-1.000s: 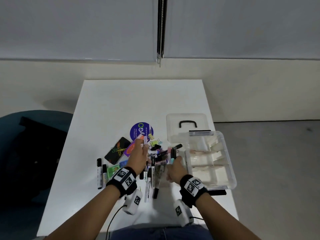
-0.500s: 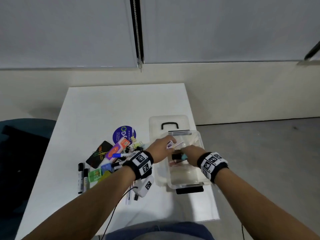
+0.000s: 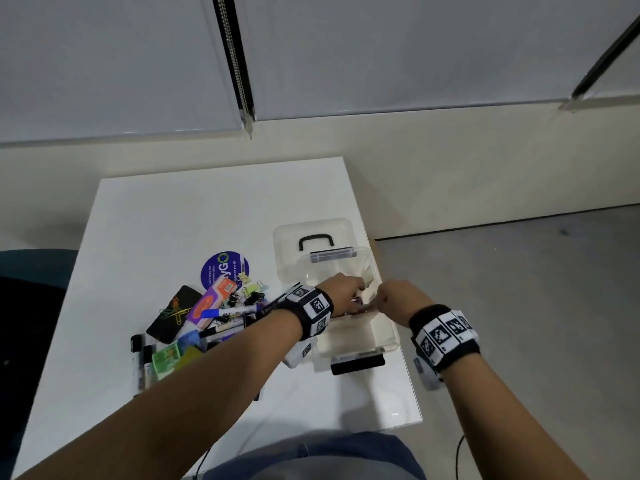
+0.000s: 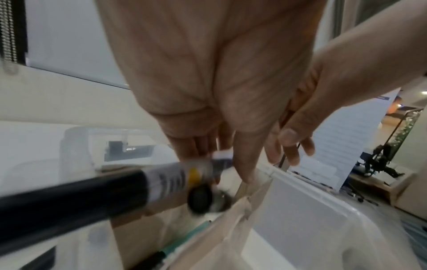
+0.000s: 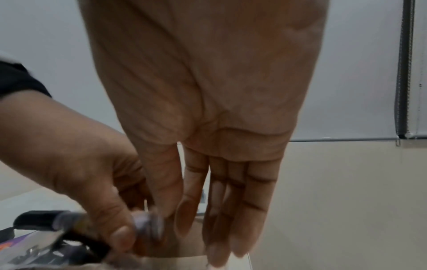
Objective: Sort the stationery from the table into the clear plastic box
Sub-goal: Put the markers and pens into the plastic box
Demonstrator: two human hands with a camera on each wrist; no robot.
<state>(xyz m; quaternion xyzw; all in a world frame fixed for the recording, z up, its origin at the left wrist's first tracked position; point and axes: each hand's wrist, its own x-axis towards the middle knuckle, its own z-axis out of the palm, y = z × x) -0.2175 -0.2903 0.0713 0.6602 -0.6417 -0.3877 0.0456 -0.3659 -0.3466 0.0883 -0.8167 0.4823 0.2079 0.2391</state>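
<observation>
Left hand [image 3: 346,292]: a black-capped marker [image 4: 97,190] is pinched over the clear plastic box [image 3: 388,344].
Right hand [image 3: 398,297]: fingers held straight, nothing gripped.
Box: set at the tabletop [image 3: 207,209] right edge.

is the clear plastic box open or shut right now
Open: the clear plastic box has no lid on top, and its lid with the black handle lies flat behind it.

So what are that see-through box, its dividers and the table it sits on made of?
The box looks like clear, glossy plastic: its walls are see-through, with rounded moulded corners. The dividers inside look like tan card, matte with thin flat edges, though I can't be sure. The table is smooth white with a slight sheen, perhaps laminate or painted board.
</observation>
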